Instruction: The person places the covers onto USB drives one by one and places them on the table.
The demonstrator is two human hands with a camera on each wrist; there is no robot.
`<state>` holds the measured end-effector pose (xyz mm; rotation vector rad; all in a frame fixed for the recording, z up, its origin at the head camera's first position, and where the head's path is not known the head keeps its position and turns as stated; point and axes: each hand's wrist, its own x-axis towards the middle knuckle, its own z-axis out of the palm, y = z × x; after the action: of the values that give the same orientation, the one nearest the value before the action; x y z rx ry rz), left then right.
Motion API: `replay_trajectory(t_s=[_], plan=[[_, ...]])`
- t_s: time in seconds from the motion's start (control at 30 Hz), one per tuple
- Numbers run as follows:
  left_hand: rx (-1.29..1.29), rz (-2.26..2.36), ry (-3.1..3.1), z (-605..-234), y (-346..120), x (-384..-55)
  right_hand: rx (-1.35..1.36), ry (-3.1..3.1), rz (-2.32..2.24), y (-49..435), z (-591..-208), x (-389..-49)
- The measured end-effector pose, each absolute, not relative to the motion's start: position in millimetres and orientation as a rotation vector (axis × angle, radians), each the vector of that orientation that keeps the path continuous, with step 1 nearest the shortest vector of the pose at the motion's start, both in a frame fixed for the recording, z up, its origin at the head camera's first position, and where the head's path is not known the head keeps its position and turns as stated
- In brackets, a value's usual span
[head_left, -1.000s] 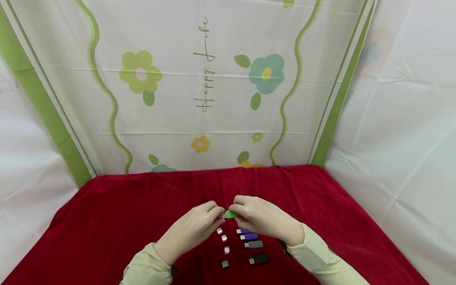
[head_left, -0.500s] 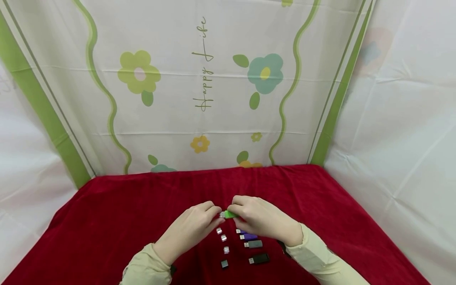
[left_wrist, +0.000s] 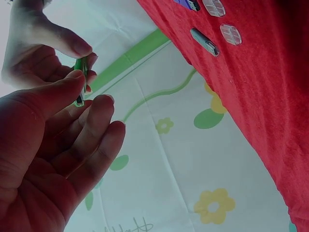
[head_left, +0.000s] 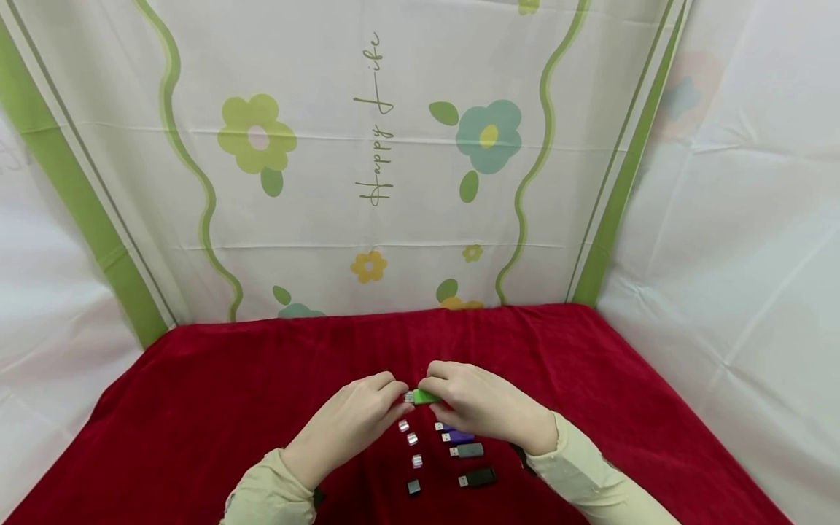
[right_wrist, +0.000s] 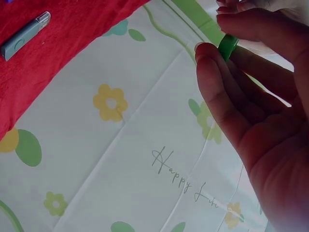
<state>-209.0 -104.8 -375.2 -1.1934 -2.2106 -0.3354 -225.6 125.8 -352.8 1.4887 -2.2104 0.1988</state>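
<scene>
My right hand (head_left: 488,402) grips a green USB stick (head_left: 425,396), its plug end pointing left. At that plug end my left hand (head_left: 359,421) pinches a small clear cap (head_left: 408,397), which overlaps the metal plug. In the left wrist view, the thumb and fingers close on the end of the green stick (left_wrist: 80,64), with a clear tip showing below the thumb. Only a short piece of the green body (right_wrist: 228,47) shows between the fingers in the right wrist view; the rest is hidden. Both hands are held above the red cloth.
Nearer me on the red cloth (head_left: 262,364) lie purple USB sticks (head_left: 459,437), a grey one (head_left: 469,450) and a black one (head_left: 480,477). Left of them is a column of clear caps (head_left: 412,439) and a dark cap (head_left: 413,486). A flowered curtain (head_left: 315,219) hangs behind.
The clear cap in my left fingers now shows over the green USB stick's plug, where bare metal showed a second ago. Both hands have shifted only slightly; the laid-out pieces are unmoved.
</scene>
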Motion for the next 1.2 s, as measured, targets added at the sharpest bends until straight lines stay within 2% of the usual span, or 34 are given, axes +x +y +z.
replay_trajectory(t_s=[1.2], plan=[[-1.170,-0.243,-2.176,-375.1,-103.5,-207.8,1.479,-2.218,0.177,124.6,-354.2,-225.1]])
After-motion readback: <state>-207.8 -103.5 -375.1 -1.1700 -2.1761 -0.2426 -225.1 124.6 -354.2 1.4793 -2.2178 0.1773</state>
